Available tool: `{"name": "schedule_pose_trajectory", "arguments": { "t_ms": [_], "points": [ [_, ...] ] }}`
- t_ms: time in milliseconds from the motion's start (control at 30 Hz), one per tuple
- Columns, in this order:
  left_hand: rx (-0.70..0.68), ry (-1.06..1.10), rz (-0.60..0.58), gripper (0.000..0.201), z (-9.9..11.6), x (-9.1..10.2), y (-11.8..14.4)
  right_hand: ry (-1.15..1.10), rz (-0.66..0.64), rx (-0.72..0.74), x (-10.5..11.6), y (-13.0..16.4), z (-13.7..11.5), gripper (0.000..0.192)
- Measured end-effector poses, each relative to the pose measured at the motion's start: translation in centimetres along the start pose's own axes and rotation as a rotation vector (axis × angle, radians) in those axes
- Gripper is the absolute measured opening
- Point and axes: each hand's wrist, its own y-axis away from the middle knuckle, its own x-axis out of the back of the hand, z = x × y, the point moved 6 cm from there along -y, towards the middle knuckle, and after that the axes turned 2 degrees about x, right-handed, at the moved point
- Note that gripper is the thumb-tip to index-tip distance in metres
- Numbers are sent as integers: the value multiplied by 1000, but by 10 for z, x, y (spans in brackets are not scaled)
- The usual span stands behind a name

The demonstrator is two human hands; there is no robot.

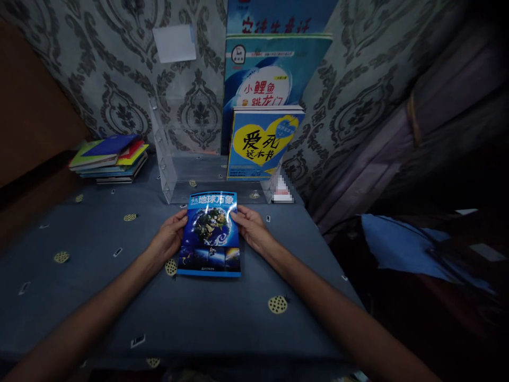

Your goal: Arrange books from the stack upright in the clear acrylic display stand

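Observation:
A blue book (210,233) with a picture of the Earth on its cover is held between my two hands, its front facing me. My left hand (172,233) grips its left edge with the thumb on the cover. On the opposite edge, my right hand (252,227) pinches the book the same way; the fingers behind it are hidden. Just beyond stands a clear acrylic book rack (167,164) with stepped tiers. On its right side, a blue book with a yellow heart (254,146) leans in front of a teal book (274,63) and a taller blue book (278,16).
A stack of several books (111,156) lies at the back left of the table, which wears a grey-blue patterned cloth (99,297). Patterned wallpaper (199,106) rises behind the rack. At right are a tied curtain (382,127) and a light-blue cloth (397,249) beyond the table edge.

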Motion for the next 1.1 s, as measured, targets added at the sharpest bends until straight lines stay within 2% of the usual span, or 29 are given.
{"name": "schedule_pose_trajectory", "arguments": {
  "t_ms": [133, 300, 467, 533, 667, 767, 933, 1100],
  "points": [
    [-1, 29, 11, 37, -1, 1, 0, -111, -55, -57, -11, 5, -3, 42],
    [-15, 80, 33, 28, 0, -3, 3, -223, -67, -64, -15, 9, 1, 40],
    [-35, 71, 31, 18, 4, -5, 6, -228, -68, -96, -21, 15, 6, 43],
    [-51, 63, 45, 21, 6, -5, 8, -224, -91, -111, -25, 19, 5, 47],
    [-78, -1, 68, 43, 7, -3, 11, -220, -157, -126, -32, 25, 2, 47],
    [-143, -173, 83, 49, 7, -2, 10, -219, -180, -127, -32, 26, 2, 43],
    [-361, -685, 111, 42, 11, -2, 7, -189, -177, -134, -25, 25, 3, 34],
    [-581, -1301, 115, 34, 15, -26, 19, -137, -165, -151, -20, 34, 4, 31]
  ]
}}
